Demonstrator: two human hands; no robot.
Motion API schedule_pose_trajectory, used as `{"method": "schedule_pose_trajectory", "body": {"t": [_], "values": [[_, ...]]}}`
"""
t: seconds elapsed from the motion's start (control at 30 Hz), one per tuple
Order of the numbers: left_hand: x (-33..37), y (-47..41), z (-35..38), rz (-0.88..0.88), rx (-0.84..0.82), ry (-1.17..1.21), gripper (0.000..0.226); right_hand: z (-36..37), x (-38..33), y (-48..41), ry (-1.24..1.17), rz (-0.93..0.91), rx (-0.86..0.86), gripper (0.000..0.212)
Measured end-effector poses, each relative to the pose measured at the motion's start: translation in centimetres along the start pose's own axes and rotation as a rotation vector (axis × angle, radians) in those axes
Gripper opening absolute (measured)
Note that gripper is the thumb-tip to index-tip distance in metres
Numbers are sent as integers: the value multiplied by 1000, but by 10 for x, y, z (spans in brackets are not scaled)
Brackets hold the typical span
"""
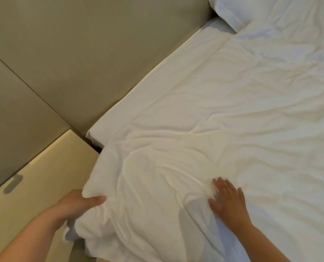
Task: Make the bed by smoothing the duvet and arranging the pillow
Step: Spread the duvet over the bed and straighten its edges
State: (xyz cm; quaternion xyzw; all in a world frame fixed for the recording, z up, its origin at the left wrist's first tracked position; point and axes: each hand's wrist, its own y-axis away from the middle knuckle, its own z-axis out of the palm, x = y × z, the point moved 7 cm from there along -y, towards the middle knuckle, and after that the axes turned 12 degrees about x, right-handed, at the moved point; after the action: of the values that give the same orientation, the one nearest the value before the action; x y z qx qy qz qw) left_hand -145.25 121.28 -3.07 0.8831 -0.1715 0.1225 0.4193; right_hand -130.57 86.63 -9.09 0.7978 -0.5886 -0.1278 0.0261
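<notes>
White rumpled fabric duvet (pixel 214 110) lay across centre; left hand (pixel 78 203) at 7 o'clock clamped its corner, right hand (pixel 227 201) at 5 o'clock pressed flat, fingers (pixel 230 188) apart. A hard tug risked dragging fresh creases.

Single head-worn view. Looks forward and down, close over left hand (pixel 78 203) and right hand (pixel 227 199) at bottom edge. Duvet (pixel 214 110) fills frame beyond hands; pillow (pixel 252 12) far beyond right hand.

White duvet (pixel 223 110): spread across the bed (pixel 148 95), creased all over, corner nearest me bunched up. White pillow (pixel 252 12): lying at the far end, rumpled.
</notes>
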Motion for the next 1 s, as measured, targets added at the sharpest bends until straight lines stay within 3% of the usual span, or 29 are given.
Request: {"method": "schedule_pose_trajectory", "body": {"t": [0.13,0.2,0.27,0.37,0.47,0.5,0.63,0.7,0.73,0.83,0.87,0.93,1.0], "values": [[56,48,0,200,-111,308,61,-24,2,52,-249,112,38,135],[79,61,6,218,-152,525,36,-40,-4,71,-375,100,115,131],[103,81,22,210,-175,676,20,-55,-10,99,-473,93,83,127],[134,107,51,201,-163,791,34,-59,-26,135,-649,106,-57,115],[166,147,81,257,-199,869,44,-49,-31,157,-655,143,-125,129],[176,161,89,271,-212,877,45,-44,-27,162,-616,175,-128,127],[198,197,105,246,-240,984,48,-49,16,180,-427,295,34,62],[203,201,104,199,-227,1084,49,-62,35,183,-414,309,66,43],[207,202,104,183,-229,1130,47,-66,41,182,-469,317,82,48],[229,214,113,162,-293,1231,35,-72,37,171,-594,306,51,95],[241,219,118,172,-320,1246,28,-74,31,163,-622,298,39,99],[269,226,127,201,-348,1253,19,-80,29,145,-673,306,78,93],[298,218,130,212,-332,1269,21,-90,50,127,-705,366,155,67]]}}
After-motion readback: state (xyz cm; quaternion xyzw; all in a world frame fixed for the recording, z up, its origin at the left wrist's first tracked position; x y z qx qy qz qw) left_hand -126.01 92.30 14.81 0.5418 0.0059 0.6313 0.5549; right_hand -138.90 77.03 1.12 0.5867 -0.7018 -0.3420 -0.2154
